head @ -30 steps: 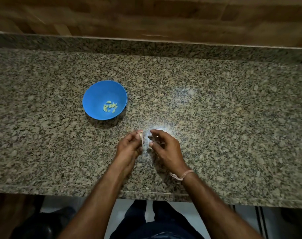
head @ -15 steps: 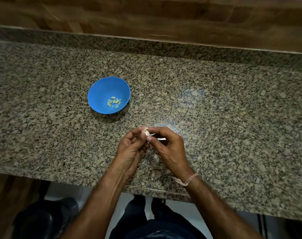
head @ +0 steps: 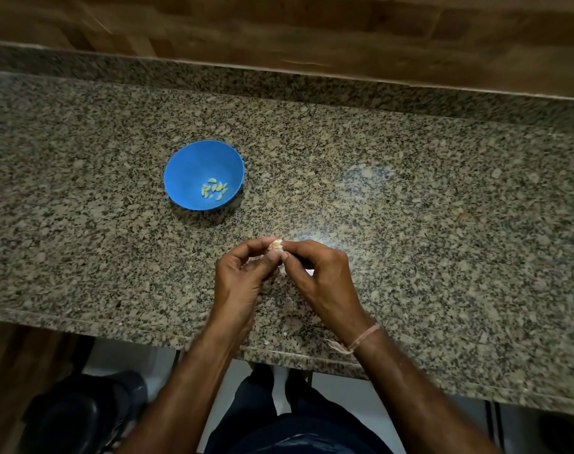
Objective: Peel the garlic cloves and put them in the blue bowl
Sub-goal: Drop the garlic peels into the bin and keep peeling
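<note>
Dim frame overall, warm cast. Light comes from above: a pale glare patch on the counter (head: pixel 370 178), a brighter one just beyond the hands. The bowl (head: pixel 194 165) throws a soft dark shadow toward the near right. Left hand (head: pixel 243 280) and right hand (head: pixel 321 280) are fairly sharp; the garlic (head: pixel 275 246) between their fingertips is small, detail poor. Wooden wall (head: pixel 279 31) is smeared by motion blur. Wide-angle bowing bends the counter's edges. Corners darken; the area below the counter is near black.
</note>
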{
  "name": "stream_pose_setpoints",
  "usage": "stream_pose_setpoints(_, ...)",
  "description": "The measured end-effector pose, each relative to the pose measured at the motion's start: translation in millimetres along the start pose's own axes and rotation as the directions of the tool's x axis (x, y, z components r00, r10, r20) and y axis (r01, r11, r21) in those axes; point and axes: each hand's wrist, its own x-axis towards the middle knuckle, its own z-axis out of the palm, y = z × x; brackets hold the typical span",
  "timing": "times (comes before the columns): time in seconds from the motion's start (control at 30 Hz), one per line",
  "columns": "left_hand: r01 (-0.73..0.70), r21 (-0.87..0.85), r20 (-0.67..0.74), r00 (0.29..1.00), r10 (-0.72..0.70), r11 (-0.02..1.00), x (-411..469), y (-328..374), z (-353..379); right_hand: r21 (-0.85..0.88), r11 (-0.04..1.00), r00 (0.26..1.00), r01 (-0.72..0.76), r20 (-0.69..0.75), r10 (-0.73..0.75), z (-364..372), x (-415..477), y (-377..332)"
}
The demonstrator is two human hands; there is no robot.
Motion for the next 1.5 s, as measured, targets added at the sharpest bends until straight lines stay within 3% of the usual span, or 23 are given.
stream_pose_setpoints(0.2,-0.073,0.143,-0.014,0.997,0.076,0.987,-3.3,5.9,0.2,-0.145,0.989,0.995,0.035,0.099,-0.021,-4.8,2.4,1.0)
stream_pose_setpoints(0.27,-0.099,0.162,0.003,0.995,0.099,0.982,-4.6,6.6,0.4,-0.077,0.997,0.996,-0.004,0.091,0.011,-4.7,1.5,3.1)
stream_pose_setpoints(0.37,-0.12,0.179,0.037,0.993,0.115,0.976,-5.1,7.1,1.8,0.167,0.965,0.979,-0.203,0.054,0.196,-3.9,1.2,8.4)
stream_pose_setpoints(0.47,-0.105,0.165,0.022,0.994,0.103,0.981,-2.6,7.4,3.9,0.409,0.863,0.953,-0.298,0.077,0.292,-1.5,-1.6,11.2)
stream_pose_setpoints(0.6,-0.083,0.141,0.038,0.996,0.079,0.986,-0.7,6.3,10.1,0.642,0.647,0.901,-0.411,0.18,0.394,-2.8,-0.7,9.5)
stream_pose_setpoints(0.73,0.023,0.058,0.082,0.996,-0.027,0.998,3.8,5.0,12.6,0.71,0.464,0.832,-0.531,0.333,0.443,-9.0,4.9,10.4)
stream_pose_setpoints(0.83,0.075,0.013,0.087,0.993,-0.076,0.997,5.7,5.3,16.3,0.724,0.402,0.805,-0.561,0.364,0.467,-7.6,4.8,13.2)
stream_pose_setpoints(1.07,0.083,-0.031,0.104,0.991,-0.08,0.996,9.5,-1.3,16.4,0.762,0.452,0.87,-0.464,0.297,0.393,-10.2,4.1,12.1)
stream_pose_setpoints(1.3,0.06,-0.052,0.061,0.996,-0.057,0.997,9.4,-3.7,17.3,0.658,0.677,0.931,-0.331,0.111,0.347,-11.5,1.5,11.8)
stream_pose_setpoints(1.5,0.02,0.058,0.034,0.999,-0.022,0.998,7.0,-6.8,16.0,0.473,0.837,0.951,-0.274,0.005,0.309,-5.6,0.1,14.8)
